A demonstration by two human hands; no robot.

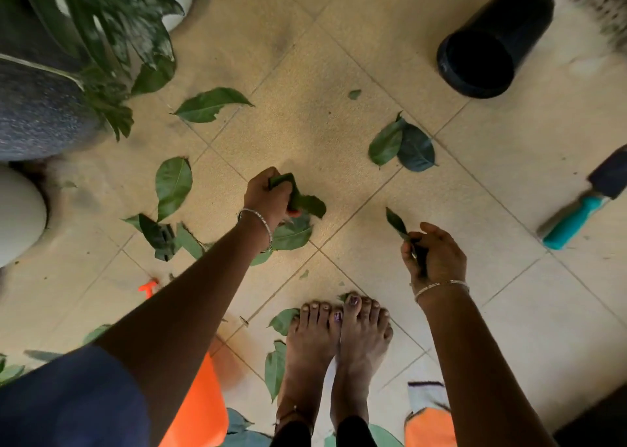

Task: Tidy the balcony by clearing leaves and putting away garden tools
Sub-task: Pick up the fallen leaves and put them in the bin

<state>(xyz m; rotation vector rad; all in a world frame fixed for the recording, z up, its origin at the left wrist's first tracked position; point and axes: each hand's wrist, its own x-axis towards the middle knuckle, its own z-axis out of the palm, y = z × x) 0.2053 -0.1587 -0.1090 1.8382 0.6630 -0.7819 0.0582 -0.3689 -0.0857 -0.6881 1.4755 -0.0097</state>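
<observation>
Left hand (268, 195) is curled tight round a bunch of leaves (302, 202) low over the tiled floor (305, 56), right hand (436, 260) pinching a single leaf (395, 222) beside it. Black bin (492, 46) lies on its side far right, teal-handled trowel (576, 216) nearer, loose leaves (173, 185) scattered across the tiles.

Green leaves (173, 185) lie scattered flat on the tiles, from 9 to 1 o'clock. The left hand (264, 195) grips a crumpled bunch (305, 203) at centre. The right hand (437, 256) pinches one leaf (395, 222). A teal-handled trowel (576, 216) lies at 3 o'clock.
</observation>
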